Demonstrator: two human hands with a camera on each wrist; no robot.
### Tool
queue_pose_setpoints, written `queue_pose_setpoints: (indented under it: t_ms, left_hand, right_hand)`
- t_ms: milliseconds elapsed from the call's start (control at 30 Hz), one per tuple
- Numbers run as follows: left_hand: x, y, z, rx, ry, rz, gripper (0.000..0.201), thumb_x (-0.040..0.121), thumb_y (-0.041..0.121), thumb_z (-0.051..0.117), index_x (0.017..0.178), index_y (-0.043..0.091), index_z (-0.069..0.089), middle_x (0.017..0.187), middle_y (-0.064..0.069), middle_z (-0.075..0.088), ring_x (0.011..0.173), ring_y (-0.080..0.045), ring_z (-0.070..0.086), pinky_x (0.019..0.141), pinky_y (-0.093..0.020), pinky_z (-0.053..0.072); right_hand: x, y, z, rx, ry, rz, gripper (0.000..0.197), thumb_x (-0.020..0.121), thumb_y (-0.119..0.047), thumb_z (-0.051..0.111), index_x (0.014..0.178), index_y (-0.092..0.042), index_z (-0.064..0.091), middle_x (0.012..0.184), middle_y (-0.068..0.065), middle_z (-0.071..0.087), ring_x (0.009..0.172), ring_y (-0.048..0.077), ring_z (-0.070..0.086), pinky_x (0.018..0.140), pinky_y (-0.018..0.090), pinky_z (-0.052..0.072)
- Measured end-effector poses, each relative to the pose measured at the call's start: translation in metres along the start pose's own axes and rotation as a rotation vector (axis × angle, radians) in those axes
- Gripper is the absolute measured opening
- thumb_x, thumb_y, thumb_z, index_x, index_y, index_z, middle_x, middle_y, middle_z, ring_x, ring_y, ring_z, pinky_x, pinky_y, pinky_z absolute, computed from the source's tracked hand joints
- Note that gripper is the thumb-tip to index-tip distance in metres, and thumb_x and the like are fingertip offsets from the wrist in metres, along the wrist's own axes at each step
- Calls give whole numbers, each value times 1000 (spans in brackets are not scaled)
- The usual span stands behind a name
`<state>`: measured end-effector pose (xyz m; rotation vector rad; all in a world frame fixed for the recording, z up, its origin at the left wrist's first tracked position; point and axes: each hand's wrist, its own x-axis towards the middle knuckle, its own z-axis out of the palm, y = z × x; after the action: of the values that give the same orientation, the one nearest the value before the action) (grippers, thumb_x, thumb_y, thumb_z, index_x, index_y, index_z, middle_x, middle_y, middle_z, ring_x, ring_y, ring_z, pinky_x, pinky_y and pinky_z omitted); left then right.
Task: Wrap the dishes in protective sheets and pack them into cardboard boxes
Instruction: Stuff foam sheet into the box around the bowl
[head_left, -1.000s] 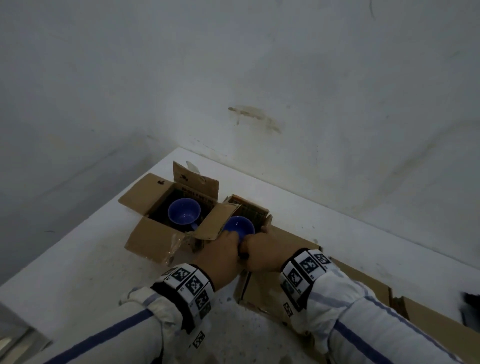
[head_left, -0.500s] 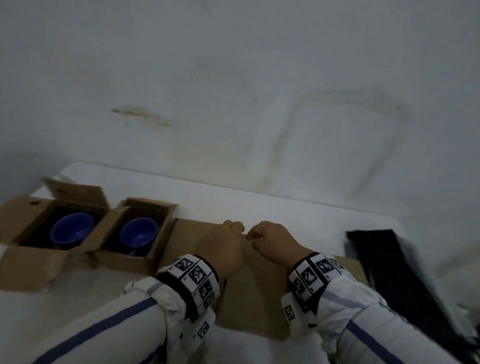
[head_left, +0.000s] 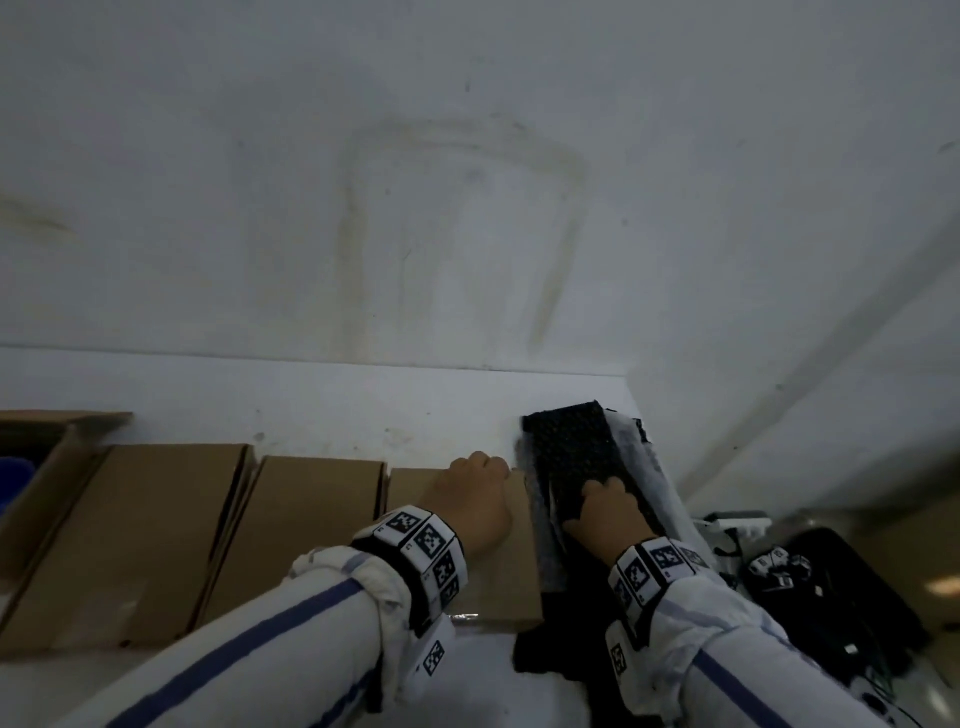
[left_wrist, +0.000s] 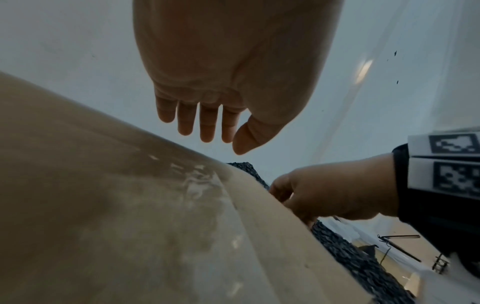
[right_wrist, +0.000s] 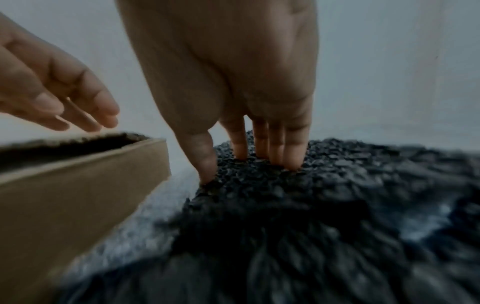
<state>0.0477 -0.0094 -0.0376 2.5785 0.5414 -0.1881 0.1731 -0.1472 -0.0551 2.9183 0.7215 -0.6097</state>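
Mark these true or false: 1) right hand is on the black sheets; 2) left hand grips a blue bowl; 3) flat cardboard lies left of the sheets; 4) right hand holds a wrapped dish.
1) True: the right hand has its fingertips on the black sheets.
2) False: the left hand hangs open over the flat cardboard, holding nothing.
3) True: the flat cardboard lies left of the black sheets on the table.
4) False: the right hand touches only the sheets; no dish is there.
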Motion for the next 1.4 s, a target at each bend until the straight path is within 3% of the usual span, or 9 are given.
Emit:
queue_pose_setpoints:
  t_ms: [233,400,633,733,800,867,1033,1200,1400]
  left_hand:
    - [3,3,4,-23,-8,-17,42,90,13,45,132,16,44,133,-7,44,119,-27,43,99,-37,39]
    - [-2,2,-3,-185,40,49,50,90,16,53,138,17,39,142,-6,37,128,-25,39,105,-36,36]
    - [-15,-13,-39,-697,144,85,104,74,36,78,151,24,9,157,1,15,143,-18,21,117,-41,26]
    - [-29,-40,-59,-781,283,-47,78,79,29,73,144,22,30,135,3,48,124,-17,49,105,-35,41]
    - [-44,-63,-75,-659,362,-144,32,77,37,64,108,29,59,100,10,67,93,-17,64,85,-38,52]
    - [-69,-96,-90,-584,437,-277,18,77,44,56,82,28,58,77,7,66,75,-16,63,71,-37,50]
    - [-130,-175,-118,-857,669,-435,4,89,18,52,89,18,48,86,-4,61,77,-21,59,67,-33,50]
    - [-180,-238,-133,-1206,777,-447,19,92,-3,44,106,9,47,101,-15,57,89,-25,62,66,-30,58]
    - [-216,-300,-125,-870,782,-511,23,91,15,51,113,17,57,108,-2,62,97,-19,60,87,-38,53]
  right_hand:
    - [15,14,20,-121,56,-146,27,95,-10,39,117,-4,53,127,16,48,118,32,48,94,36,44]
    - [11,3,-17,28,129,-201,15,84,-17,53,88,-6,63,104,14,60,97,31,60,82,33,52]
    - [-36,-80,-97,391,157,-523,16,79,-17,61,66,-19,54,88,6,61,84,22,59,69,28,43]
    - [-54,-122,-101,676,95,-624,21,84,-15,60,67,-22,50,82,-2,60,80,15,55,66,25,42]
    - [-62,-152,-94,766,77,-662,23,86,-15,59,68,-24,49,77,-4,57,75,14,52,66,26,41]
    - [-71,-190,-86,829,36,-697,22,86,-14,60,69,-25,51,85,-2,61,77,17,55,69,29,45]
    - [-96,-282,-67,601,-183,-936,27,82,-8,67,100,-21,53,121,-6,47,109,13,47,90,24,39]
    - [-123,-375,-40,493,-76,-1029,26,82,-14,67,95,-25,48,100,-2,58,88,15,54,63,15,41]
    - [-120,-450,-9,647,103,-894,22,80,-2,59,86,-23,56,101,2,62,94,19,56,71,17,41]
